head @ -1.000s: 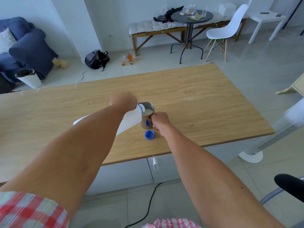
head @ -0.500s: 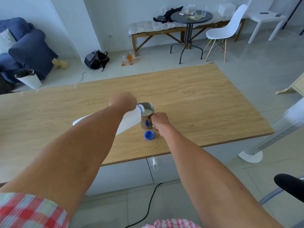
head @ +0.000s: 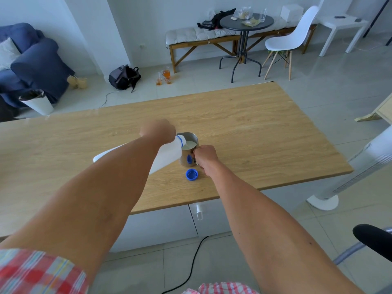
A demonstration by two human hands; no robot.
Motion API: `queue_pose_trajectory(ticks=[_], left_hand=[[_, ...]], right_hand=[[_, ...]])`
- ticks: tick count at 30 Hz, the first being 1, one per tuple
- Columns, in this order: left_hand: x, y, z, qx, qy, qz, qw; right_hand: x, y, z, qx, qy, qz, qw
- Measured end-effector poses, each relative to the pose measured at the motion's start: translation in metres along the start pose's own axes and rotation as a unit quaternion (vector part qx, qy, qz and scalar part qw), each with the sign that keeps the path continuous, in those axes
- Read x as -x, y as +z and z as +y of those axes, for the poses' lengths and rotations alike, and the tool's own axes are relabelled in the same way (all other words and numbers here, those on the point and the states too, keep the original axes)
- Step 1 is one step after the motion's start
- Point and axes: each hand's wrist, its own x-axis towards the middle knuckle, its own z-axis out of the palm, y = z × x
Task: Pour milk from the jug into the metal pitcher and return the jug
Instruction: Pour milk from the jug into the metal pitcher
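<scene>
Jug (head: 164, 154): white plastic, tipped steeply toward the right, its blue-ringed mouth over the rim of the metal pitcher; its base sticks out behind my left forearm, above the counter (head: 254, 124).
Left hand (head: 158, 130): on the jug's upper part near the neck, seen from the back; I judge the grip clamped on the jug since it carries it, though the fingers themselves are hidden.
Metal pitcher (head: 188, 152): upright on the counter near the front edge, milk showing white inside, well up the wall.
Right hand (head: 204, 156): grip curled round the pitcher's handle side, steadying it.
Cap (head: 192, 174): blue, lying open side up on the counter just in front of the pitcher (clear of both hands).
Handling, jug: thin-walled plastic, I would expect it to flex if squeezed; the weight shifts as milk moves, so a hold high near the neck gives control of the tilt.
Handling, pitcher: stiff, smooth steel, likely slippery on the wall; the handle is the place to hold.
Stage: pour in hand; righting the jug and setting it back not yet done.
Risk: overfilling, or drips off the mouth when the jug comes upright.
</scene>
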Motion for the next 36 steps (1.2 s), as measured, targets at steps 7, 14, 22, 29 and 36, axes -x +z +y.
queue_pose_trajectory(ticks=[7, 14, 22, 29, 36], left_hand=[[0.0006, -0.0003, 0.0006, 0.004, 0.000, -0.001, 1.000], [0.0015, -0.0010, 0.0008, 0.002, 0.002, 0.000, 1.000], [0.0030, -0.0023, 0.0020, 0.004, -0.004, -0.001, 1.000], [0.0046, -0.0034, 0.0034, -0.001, -0.002, -0.002, 1.000], [0.0027, -0.0016, 0.0029, 0.001, 0.003, 0.001, 1.000]], right_hand=[[0.0013, -0.0006, -0.0007, 0.000, -0.003, 0.000, 1.000], [0.0026, -0.0014, -0.0016, 0.001, -0.002, -0.003, 1.000], [0.0019, -0.0018, -0.0031, 0.007, -0.001, -0.001, 1.000], [0.0034, -0.0025, -0.0028, 0.008, 0.001, -0.006, 1.000], [0.0044, -0.0030, -0.0037, 0.006, 0.002, -0.007, 1.000]])
